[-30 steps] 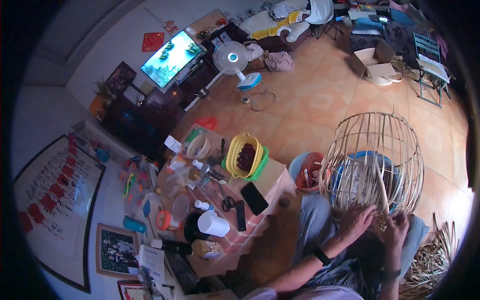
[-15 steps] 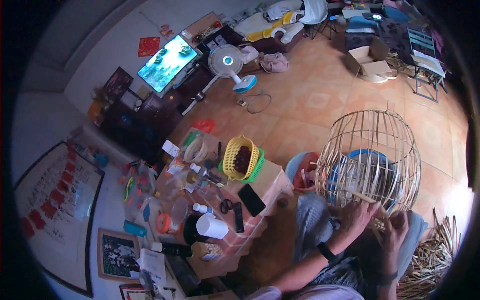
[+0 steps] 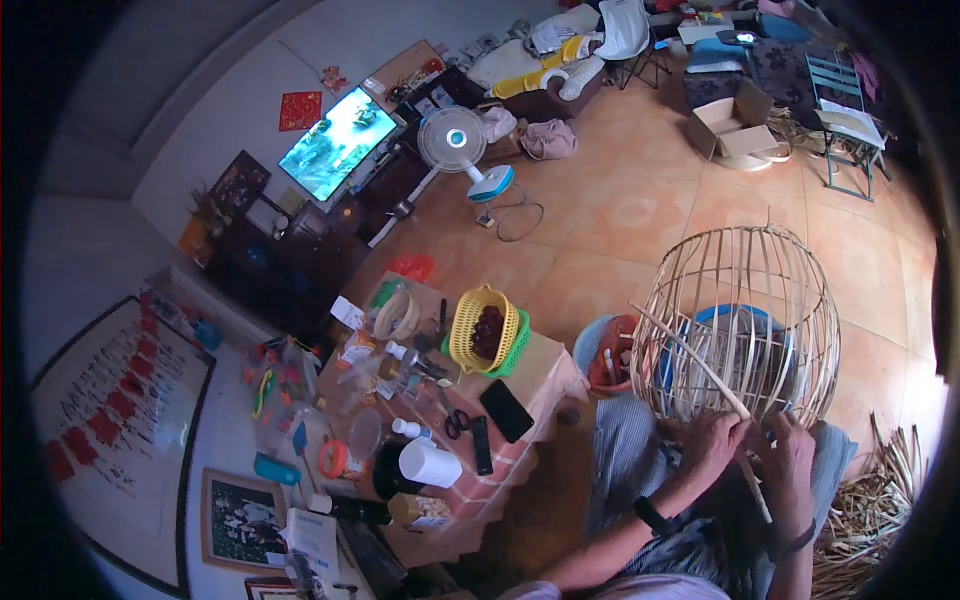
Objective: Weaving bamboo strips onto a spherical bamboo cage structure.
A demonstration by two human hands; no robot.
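Observation:
An unfinished basket [image 3: 735, 250] of pale, bamboo-like strips stands in front of me, its open ribs curving round. At its near edge my left hand [image 3: 710, 445] is closed on a long flat strip [image 3: 690, 350], which slants from the basket's left side down between my hands. The strip's lower end shows below the fingers. Close on the right, my right hand [image 3: 788, 455] has its fingers curled at the basket's near edge; what they pinch is hidden. Through the ribs a blue-rimmed basin [image 3: 725, 312] is visible.
A heap of loose strips [image 3: 870, 515] lies at my lower right. To the left, a cluttered table [image 3: 545, 365] bears a phone [image 3: 507, 410], scissors [image 3: 457, 424], a white cup [image 3: 430, 462] and a yellow basket [image 3: 483, 300]. A red-and-blue tub [image 3: 605, 355] stands beside the bamboo basket.
The strip now reaches farther up and left across the basket, with its lower end lower between my hands. My hands have drawn slightly closer together. The view has shifted a little.

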